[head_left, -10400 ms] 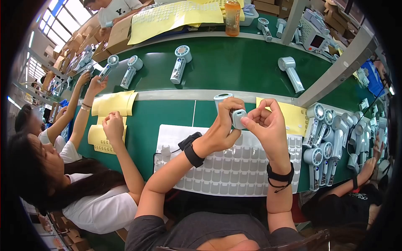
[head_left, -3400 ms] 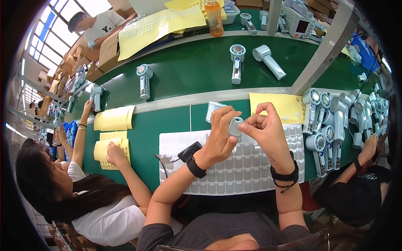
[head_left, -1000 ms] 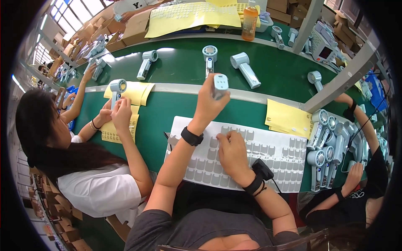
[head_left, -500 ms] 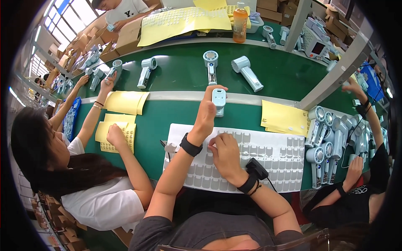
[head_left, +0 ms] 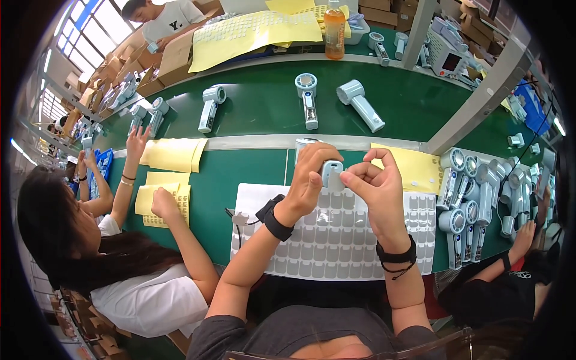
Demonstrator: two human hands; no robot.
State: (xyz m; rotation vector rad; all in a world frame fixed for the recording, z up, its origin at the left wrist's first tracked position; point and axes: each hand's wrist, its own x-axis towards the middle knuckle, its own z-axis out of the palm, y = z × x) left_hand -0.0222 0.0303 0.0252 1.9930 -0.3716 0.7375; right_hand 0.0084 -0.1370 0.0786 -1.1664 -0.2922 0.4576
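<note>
My left hand (head_left: 307, 183) is closed around a light blue handheld fan (head_left: 328, 170), whose rounded handle end points toward me. Most of the fan's body is hidden behind my fingers. Against that end, my right hand (head_left: 379, 183) pinches a small grey sticker (head_left: 337, 182) between thumb and fingertips. The sticker seems to touch the handle end; whether it lies flat there I cannot tell. Below both hands lies a white sheet (head_left: 312, 269) with rows of grey tab-shaped stickers.
Several fans (head_left: 309, 108) stand or lie on the green belt (head_left: 258, 108) beyond a metal rail. More fans (head_left: 457, 222) crowd my right, beside a slanted post (head_left: 480, 102). Yellow sheets (head_left: 174, 153) lie left. Co-workers sit on both sides; a bottle (head_left: 335, 33) stands far back.
My right hand has risen from the sticker sheet to the fan, now with a grey sticker. My left hand has tilted the fan and come nearer. The left co-worker has released a fan.
</note>
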